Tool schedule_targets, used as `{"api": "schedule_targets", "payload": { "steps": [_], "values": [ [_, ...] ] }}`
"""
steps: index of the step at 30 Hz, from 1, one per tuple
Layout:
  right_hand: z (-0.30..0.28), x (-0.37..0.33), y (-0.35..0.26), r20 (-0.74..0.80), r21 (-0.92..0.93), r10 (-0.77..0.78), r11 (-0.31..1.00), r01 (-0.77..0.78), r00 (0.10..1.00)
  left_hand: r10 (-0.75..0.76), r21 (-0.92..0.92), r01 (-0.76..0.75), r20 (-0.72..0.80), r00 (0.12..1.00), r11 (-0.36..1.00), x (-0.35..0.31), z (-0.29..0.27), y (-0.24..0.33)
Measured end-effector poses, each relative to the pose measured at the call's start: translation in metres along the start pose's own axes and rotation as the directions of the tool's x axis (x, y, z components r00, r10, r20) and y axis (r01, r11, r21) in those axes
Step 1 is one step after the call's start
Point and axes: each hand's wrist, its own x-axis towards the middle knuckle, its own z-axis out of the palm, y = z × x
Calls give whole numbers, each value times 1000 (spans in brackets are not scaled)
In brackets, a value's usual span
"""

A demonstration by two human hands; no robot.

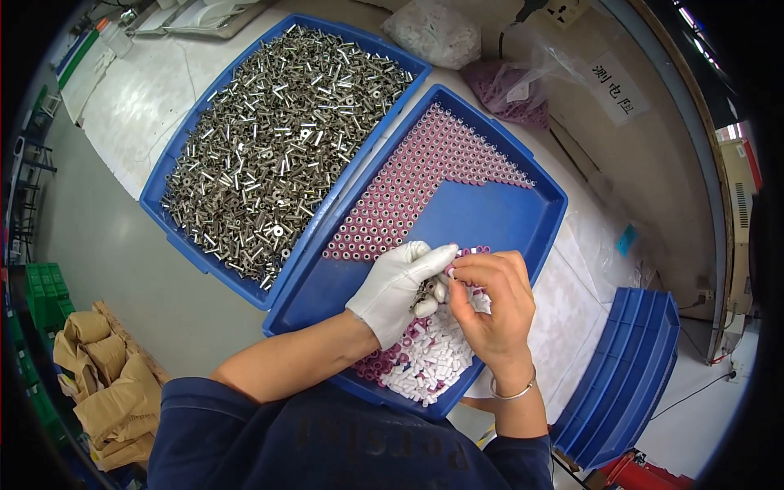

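My left hand point(390, 284), in a white glove, is curled round several small metal sleeves point(425, 291) above a blue tray point(482, 214). Beside it, my bare right hand point(500, 306) has thumb and forefinger pinched on a small purple-and-white ring point(450, 272), close to the gloved thumb. Upright pink pieces with metal tops point(400, 196) stand in close rows across the tray's far and left part. Under my hands, loose white tubes point(426, 359) are heaped with purple rings point(374, 366) at the near end. My fingers cover part of this heap.
Left of my tray, a second blue tray point(423, 72) is full of loose metal sleeves point(269, 155). Behind are a bag of white parts point(437, 34) and a bag of purple parts point(508, 91). Stacked blue trays point(616, 376) stand right; brown paper sacks point(114, 392) lie lower left.
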Motion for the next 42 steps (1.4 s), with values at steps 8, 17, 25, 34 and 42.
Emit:
{"api": "schedule_targets", "payload": {
  "steps": [8, 17, 25, 34, 42],
  "values": [
    [0, 30, 40, -42, -56, 311, 948, -313, 950, 21, -130, -18, 28, 999, 991, 2, 0, 0],
    [21, 53, 123, -23, -183, 423, 889, -419, 906, 35, -86, -28, 78, 996, 996, 1, -5, 6],
    [1, 48, 99, -43, -216, 415, 884, -414, 909, 28, -152, -19, 55, 998, 988, -1, -1, 9],
    [-54, -20, 36, 262, -327, 491, 855, -402, 831, 62, -119, -54, 63, 996, 991, 0, -6, 2],
    [-42, -41, 34, 305, -414, 295, 897, -153, 906, 40, -118, -31, 76, 996, 993, 2, -2, 0]
  ]
}}
